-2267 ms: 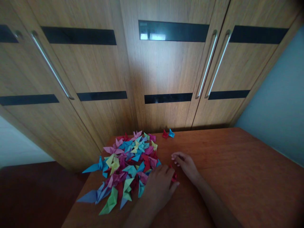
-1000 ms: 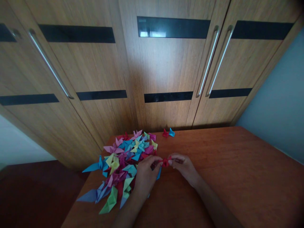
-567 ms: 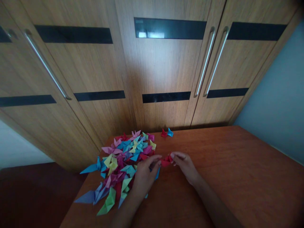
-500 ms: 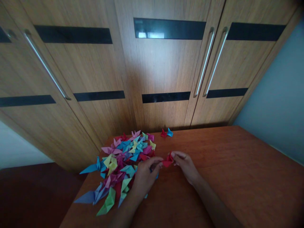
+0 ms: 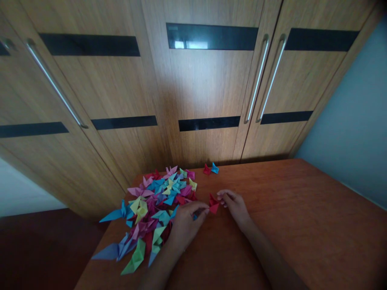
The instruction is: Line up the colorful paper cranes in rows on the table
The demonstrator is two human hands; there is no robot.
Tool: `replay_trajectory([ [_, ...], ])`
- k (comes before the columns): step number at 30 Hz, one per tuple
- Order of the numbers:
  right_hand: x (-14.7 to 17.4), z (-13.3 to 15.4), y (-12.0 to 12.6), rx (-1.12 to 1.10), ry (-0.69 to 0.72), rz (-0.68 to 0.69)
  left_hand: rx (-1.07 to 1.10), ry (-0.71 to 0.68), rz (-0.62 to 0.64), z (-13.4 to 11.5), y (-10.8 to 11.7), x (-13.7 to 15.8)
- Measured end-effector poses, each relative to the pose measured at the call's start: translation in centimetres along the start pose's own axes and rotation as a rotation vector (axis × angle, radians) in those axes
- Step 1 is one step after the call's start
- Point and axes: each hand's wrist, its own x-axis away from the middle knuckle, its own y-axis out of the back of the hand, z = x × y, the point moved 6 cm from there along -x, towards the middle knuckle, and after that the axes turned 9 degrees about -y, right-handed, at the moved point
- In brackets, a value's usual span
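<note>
A small red origami crane (image 5: 213, 204) is held up over the table between my two hands. My left hand (image 5: 189, 221) pinches its left lower edge between thumb and fingertips. On the other side, my right hand (image 5: 234, 205) has its thumb and fingers closed at the crane's right edge. A heap of folded paper cranes in several colours lies under and beyond my left hand, among them a green crane (image 5: 135, 257), a purple crane (image 5: 113, 249) and a blue crane (image 5: 117, 213). My left forearm hides part of the heap.
A red paper crane (image 5: 207, 169) and a blue paper crane (image 5: 215, 168) stand apart near the back edge of the wooden table (image 5: 296, 217). Behind the table rises a wooden wardrobe (image 5: 208, 88) with metal handles. A pale wall (image 5: 347, 133) is at the right.
The red crane has turned in my fingers and now shows a point standing upward. My right fingers have shifted slightly toward its edge. The whole view has moved a little.
</note>
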Motion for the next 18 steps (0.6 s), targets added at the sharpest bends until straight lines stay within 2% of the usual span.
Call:
replay_trajectory([
  [4, 0.1, 0.8, 0.3, 0.452, 0.191, -0.088, -0.100, -0.049, 0.031, -0.6, -0.1, -1.3],
  [8, 0.5, 0.6, -0.4, 0.826, 0.147, -0.117, -0.272, -0.144, 0.168, -1.2, -1.8, -4.9],
  [10, 0.7, 0.7, -0.9, 0.878, 0.162, -0.094, -0.368, -0.177, 0.228, -1.0, -3.2, -7.4],
  [14, 1.1, 1.2, -1.2, 0.861, 0.199, -0.057, -0.425, -0.171, 0.231, -0.1, -5.9, -12.8],
  [18, 1.1, 1.4, -1.2, 0.869, 0.179, -0.044, -0.489, -0.141, 0.238, 0.7, -7.9, -16.5],
])
